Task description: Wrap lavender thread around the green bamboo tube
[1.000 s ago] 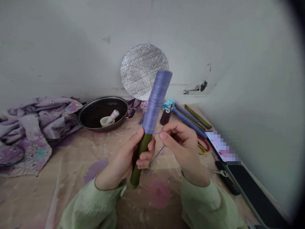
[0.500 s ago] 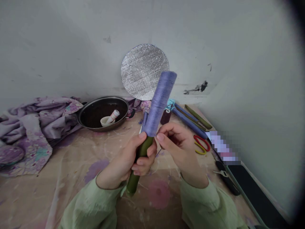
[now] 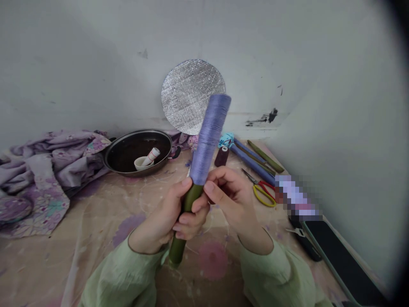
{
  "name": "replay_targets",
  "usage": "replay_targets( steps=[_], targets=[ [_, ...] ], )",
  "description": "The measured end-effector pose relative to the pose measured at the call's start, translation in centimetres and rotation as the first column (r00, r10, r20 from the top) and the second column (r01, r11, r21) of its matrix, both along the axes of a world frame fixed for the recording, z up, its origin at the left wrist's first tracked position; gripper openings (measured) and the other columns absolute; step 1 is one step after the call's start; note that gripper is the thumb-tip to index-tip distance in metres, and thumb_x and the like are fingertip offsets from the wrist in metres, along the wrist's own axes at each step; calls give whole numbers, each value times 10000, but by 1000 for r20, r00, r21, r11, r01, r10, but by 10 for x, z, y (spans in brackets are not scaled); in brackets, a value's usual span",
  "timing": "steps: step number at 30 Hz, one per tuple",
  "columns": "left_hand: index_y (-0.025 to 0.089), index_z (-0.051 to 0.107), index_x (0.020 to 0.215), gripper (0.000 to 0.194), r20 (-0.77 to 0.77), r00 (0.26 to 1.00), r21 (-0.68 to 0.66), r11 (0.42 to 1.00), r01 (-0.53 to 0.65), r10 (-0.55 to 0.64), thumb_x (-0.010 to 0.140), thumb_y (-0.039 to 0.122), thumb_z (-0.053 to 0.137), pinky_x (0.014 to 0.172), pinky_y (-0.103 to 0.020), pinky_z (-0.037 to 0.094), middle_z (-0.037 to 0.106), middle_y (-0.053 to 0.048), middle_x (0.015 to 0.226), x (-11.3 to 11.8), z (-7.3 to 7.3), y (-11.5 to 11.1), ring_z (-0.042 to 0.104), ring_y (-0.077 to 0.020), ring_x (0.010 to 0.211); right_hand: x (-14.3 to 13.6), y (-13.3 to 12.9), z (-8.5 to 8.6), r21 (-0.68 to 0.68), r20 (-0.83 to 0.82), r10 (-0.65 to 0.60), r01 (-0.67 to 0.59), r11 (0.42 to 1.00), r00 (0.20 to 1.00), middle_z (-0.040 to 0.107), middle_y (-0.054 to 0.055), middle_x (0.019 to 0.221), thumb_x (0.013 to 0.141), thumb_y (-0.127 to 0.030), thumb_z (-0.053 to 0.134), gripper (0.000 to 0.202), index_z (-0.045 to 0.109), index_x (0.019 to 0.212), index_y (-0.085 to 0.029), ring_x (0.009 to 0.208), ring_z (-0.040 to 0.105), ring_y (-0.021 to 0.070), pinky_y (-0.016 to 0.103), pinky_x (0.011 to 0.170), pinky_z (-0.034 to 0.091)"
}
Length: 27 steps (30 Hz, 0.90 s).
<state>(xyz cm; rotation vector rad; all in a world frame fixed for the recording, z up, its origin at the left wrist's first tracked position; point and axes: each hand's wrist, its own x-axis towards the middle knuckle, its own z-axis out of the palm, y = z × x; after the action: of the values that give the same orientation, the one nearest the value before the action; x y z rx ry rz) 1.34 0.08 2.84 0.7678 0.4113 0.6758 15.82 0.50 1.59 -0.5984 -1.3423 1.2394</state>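
Left hand (image 3: 168, 215) around thread-wrapped cylindrical stick (image 3: 201, 167)

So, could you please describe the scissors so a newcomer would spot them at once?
On the flower-patterned table, look just to the right of the right hand. The scissors lie there, blades pointing left and away. One red and one yellow handle loop set them apart from the blue rod beyond.

My left hand (image 3: 169, 211) curled in grip, thumb extended upward. My right hand (image 3: 234, 202) just beside, thumb and index finger making pinch. Both my forearms (image 3: 118, 275) reach forward, inclined inward.
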Motion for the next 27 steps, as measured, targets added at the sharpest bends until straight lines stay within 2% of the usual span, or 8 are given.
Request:
replay_targets(
  steps=[7,14,18,21,23,24,25,27],
  targets=[
    [200,408,556,578,59,993,-10,994,104,-104,788,664,662,216,-116,161,277,114,367,-7,1,-1,110,-4,234,-1,1,0,2,-9,37,-37,999,999,574,-58,587,913,-413,733,215,643,874,-222,506,531,102,208,469,400],
    [186,568,618,663,-10,926,-61,925,376,-377,792,824,512,205,-179,211,354,62,371,-17,-3,-3,253,-70,205,12,2,15,-5,164,223,-226,974,961,612,-12,633,910,-509,703,268,791,1022,-282,577,579,154,249,481,485],
    [147,648,650,786,-161,959,67,966,248,-235,854,838,334,263,-176,251,440,24,393,-10,-12,-1,305,-66,251,14,1,13,-43,91,241,-238,970,966,602,-23,607,869,-495,757,257,790,912,-244,487,579,119,212,414,472],
    [140,683,697,769,-265,962,292,956,11,70,951,740,275,361,-183,356,512,18,460,-4,-16,0,430,-78,336,11,4,4,-83,2,196,-195,977,981,569,-55,576,860,-459,778,275,744,998,-224,370,541,98,204,347,450],
    [159,690,800,538,-261,899,478,856,-195,350,973,617,468,478,-181,435,582,29,575,-1,-16,0,540,-86,480,9,6,0,-65,-11,108,-109,992,994,590,-55,589,849,-471,786,298,717,998,-222,384,568,112,230,376,506],
    [178,689,903,361,-233,837,565,769,-298,496,957,520,587,545,-182,466,628,33,665,1,-16,0,577,-88,563,8,8,-1,-41,-3,51,-51,998,999,595,-52,595,848,-478,785,293,711,973,-224,417,588,120,237,401,524],
    [205,673,1028,234,-192,763,646,665,-375,617,926,416,679,612,-192,494,671,29,770,2,-16,0,608,-95,644,7,9,-2,-15,12,-8,9,1000,1000,599,-47,600,849,-484,782,284,707,942,-226,456,601,125,235,421,526],
    [256,615,1228,378,-67,611,804,405,-434,789,876,254,752,756,-247,541,725,-7,980,5,-18,-1,670,-133,817,7,12,-3,30,39,-107,106,994,993,596,-40,601,862,-489,768,270,704,886,-228,513,590,123,217,435,490]
  ],
)
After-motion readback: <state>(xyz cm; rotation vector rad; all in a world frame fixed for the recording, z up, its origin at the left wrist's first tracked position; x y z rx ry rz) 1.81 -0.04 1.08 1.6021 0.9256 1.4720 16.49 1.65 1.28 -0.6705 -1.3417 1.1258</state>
